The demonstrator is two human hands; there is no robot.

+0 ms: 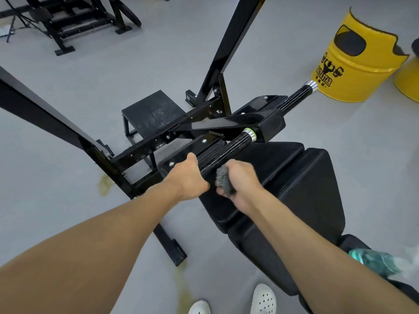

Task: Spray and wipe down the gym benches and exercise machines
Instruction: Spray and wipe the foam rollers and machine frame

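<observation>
Room: a grey gym floor (68,91) is spreading under black equipment, with yellowish stains showing by the nearest frame foot.
Background: a second black machine (79,19) is standing at the far left, and a yellow drum (353,64) with a cut-out opening and a printed logo is sitting at the far right.
Machine: a black steel frame (140,152) is rising in two slanting beams, with a small black step (149,107) sitting between them.
Handle: a ribbed black handle (226,150) with a silver collar is jutting from the arm toward the person.
Left grip: the left grip (188,177) is clenching round the near end of the handle.
Right grip: the right grip (240,180) is grasping a dark grey cloth (224,180), just beside the left one.
Cloth: it is bunching against the handle's underside.
Worktop: the padded black bench (306,182) is lying below the handle, to the right.
Bottle: a blurred teal bottle (371,261) is lying on the bench's near end, behind the right forearm.
Feet: two white shoes (264,298) are showing at the bottom edge.
</observation>
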